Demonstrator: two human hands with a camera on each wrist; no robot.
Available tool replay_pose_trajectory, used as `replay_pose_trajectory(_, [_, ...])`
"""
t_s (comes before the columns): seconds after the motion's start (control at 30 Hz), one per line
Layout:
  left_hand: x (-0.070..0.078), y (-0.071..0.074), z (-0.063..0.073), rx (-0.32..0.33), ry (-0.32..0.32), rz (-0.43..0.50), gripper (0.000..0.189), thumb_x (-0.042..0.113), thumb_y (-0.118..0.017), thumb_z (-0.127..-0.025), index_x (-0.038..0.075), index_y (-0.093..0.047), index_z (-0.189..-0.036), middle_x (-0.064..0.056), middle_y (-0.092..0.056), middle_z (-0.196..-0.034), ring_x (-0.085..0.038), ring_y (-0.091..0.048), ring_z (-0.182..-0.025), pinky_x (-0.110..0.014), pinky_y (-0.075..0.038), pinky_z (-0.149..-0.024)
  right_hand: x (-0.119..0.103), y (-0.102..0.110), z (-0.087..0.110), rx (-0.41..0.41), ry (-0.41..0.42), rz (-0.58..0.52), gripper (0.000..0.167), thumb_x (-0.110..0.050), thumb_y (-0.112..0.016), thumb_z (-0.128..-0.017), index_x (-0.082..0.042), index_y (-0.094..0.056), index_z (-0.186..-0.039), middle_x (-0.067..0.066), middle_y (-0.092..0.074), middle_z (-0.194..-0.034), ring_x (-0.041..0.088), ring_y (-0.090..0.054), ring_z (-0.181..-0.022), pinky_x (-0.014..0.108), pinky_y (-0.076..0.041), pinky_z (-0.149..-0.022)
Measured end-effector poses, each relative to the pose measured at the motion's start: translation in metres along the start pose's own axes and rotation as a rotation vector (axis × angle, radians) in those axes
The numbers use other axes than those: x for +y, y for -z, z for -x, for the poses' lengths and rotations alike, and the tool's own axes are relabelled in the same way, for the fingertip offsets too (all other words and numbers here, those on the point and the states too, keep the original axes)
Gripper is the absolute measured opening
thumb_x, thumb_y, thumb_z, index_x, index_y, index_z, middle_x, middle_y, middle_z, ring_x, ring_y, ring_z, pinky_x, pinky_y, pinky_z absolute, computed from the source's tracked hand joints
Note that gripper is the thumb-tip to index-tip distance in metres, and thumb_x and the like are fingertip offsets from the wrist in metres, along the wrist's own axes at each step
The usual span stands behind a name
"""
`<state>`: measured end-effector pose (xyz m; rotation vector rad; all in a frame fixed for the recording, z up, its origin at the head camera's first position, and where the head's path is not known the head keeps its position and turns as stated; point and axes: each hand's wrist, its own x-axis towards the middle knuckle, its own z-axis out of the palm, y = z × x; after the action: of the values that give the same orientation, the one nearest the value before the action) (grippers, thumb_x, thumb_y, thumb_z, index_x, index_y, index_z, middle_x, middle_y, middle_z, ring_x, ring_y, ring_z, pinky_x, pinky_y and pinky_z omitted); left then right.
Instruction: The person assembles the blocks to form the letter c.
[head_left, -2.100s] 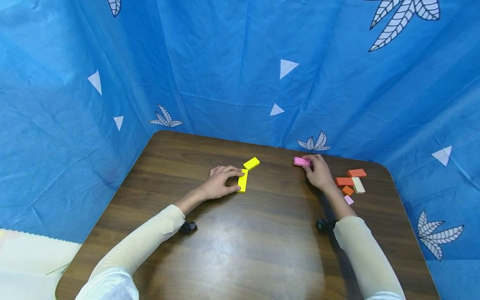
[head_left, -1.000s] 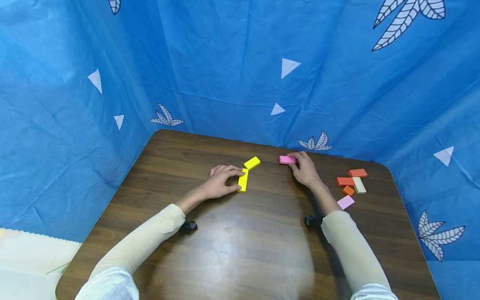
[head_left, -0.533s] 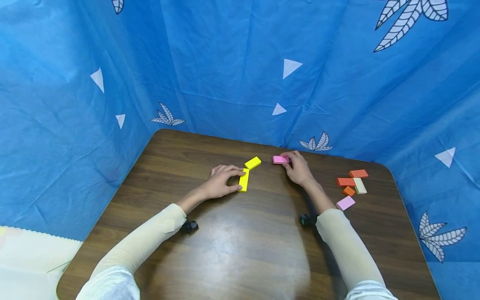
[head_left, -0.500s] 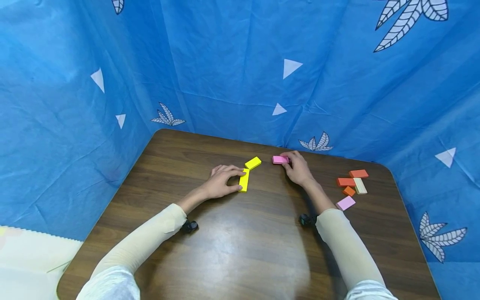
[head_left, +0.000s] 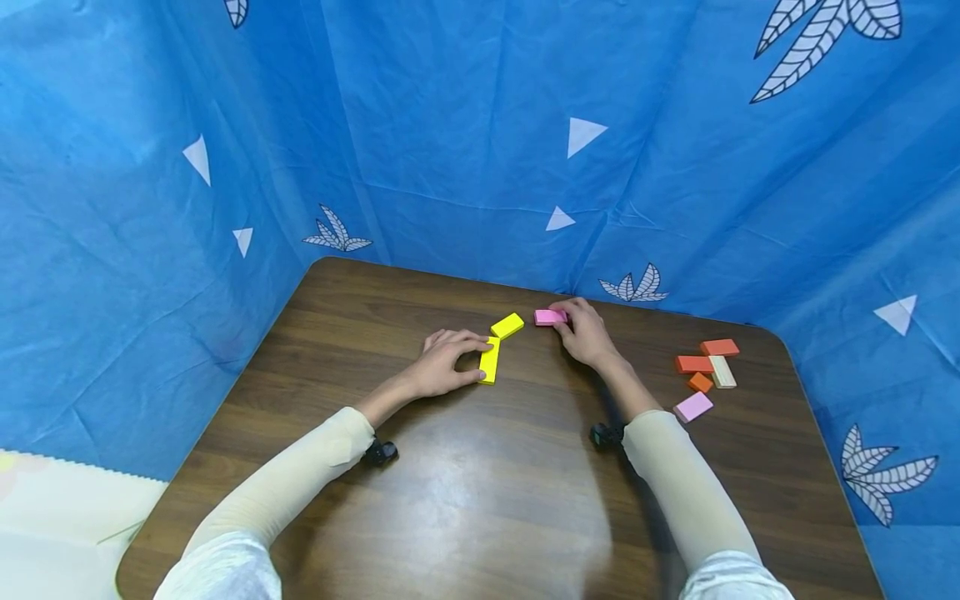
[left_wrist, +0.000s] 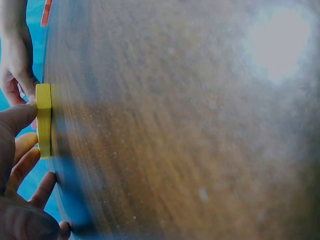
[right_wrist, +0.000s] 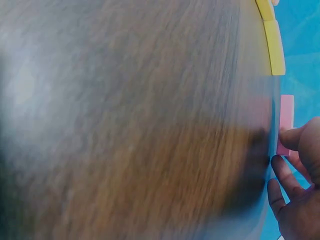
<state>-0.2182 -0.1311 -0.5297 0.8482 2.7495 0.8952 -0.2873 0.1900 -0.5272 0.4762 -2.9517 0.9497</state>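
My left hand (head_left: 441,367) pinches a yellow rectangular block (head_left: 490,360) between thumb and fingers; the block lies flat on the table. A second yellow block (head_left: 507,325) lies slanted at its far end, the two close together. To the right, my right hand (head_left: 585,330) pinches a bright pink block (head_left: 550,317) by its right end, a small gap from the second yellow block. In the right wrist view the thumb presses the near side of the pink block (right_wrist: 286,117). The left wrist view shows the thumb on the yellow block (left_wrist: 44,120).
At the table's right lie two red-orange blocks (head_left: 720,347), a cream block (head_left: 723,372), a small orange block (head_left: 701,382) and a light pink block (head_left: 693,407). A blue patterned cloth (head_left: 465,150) hangs behind the brown wooden table (head_left: 450,500).
My right hand has moved left with the bright pink block, bringing it nearer the yellow blocks. The light pink block has come out from behind the right arm. My left hand stays put.
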Motion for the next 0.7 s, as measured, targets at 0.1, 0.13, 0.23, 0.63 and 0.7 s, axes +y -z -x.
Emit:
replay_pose_trajectory(0.1, [0.0007, 0.0003, 0.0004, 0.003, 0.000, 0.002, 0.054, 0.036, -0.078, -0.100, 0.021, -0.064, -0.150, 0.002, -0.057, -0.161, -0.032, -0.046, -0.153, -0.072, -0.015, -0.128, -0.0014, -0.0025, -0.0017, -0.002, 0.002, 0.001, 0.035, -0.012, -0.060, -0.110, -0.004, -0.065, -0.143, 0.021, -0.061, -0.140, 0.040, -0.057, -0.129, 0.060, -0.044, -0.117])
replay_pose_trajectory(0.13, [0.0011, 0.0005, 0.0005, 0.003, 0.000, 0.004, 0.054, 0.036, -0.078, -0.100, 0.020, -0.065, -0.150, 0.002, -0.057, -0.161, -0.032, -0.046, -0.153, -0.073, -0.015, -0.128, -0.0018, -0.0032, -0.0022, -0.005, -0.001, 0.001, 0.035, -0.012, -0.060, -0.110, -0.005, -0.065, -0.143, 0.020, -0.061, -0.141, 0.040, -0.056, -0.129, 0.059, -0.044, -0.118])
replay_pose_trajectory(0.23, [0.0019, 0.0009, 0.0008, 0.003, 0.003, 0.004, 0.054, 0.036, -0.078, -0.100, 0.020, -0.065, -0.150, 0.002, -0.057, -0.162, -0.032, -0.046, -0.153, -0.072, -0.015, -0.129, -0.0031, -0.0046, -0.0037, -0.011, -0.005, 0.002, 0.034, -0.013, -0.061, -0.109, -0.005, -0.065, -0.143, 0.020, -0.060, -0.142, 0.039, -0.056, -0.130, 0.059, -0.044, -0.119])
replay_pose_trajectory(0.63, [0.0021, 0.0009, 0.0006, -0.005, 0.014, -0.001, 0.054, 0.037, -0.078, -0.100, 0.021, -0.064, -0.150, 0.002, -0.057, -0.162, -0.031, -0.047, -0.153, -0.071, -0.016, -0.129, -0.0087, -0.0065, -0.0057, -0.026, 0.011, 0.016, 0.034, -0.013, -0.063, -0.108, -0.006, -0.065, -0.142, 0.021, -0.060, -0.143, 0.043, -0.055, -0.129, 0.061, -0.041, -0.118])
replay_pose_trajectory(0.7, [0.0025, 0.0012, 0.0008, -0.007, 0.013, -0.001, 0.055, 0.037, -0.078, -0.100, 0.021, -0.064, -0.150, 0.002, -0.057, -0.162, -0.031, -0.046, -0.153, -0.071, -0.015, -0.129, -0.0091, -0.0070, -0.0060, -0.024, 0.009, 0.021, 0.034, -0.013, -0.063, -0.108, -0.006, -0.066, -0.141, 0.020, -0.061, -0.143, 0.043, -0.054, -0.128, 0.061, -0.040, -0.118])
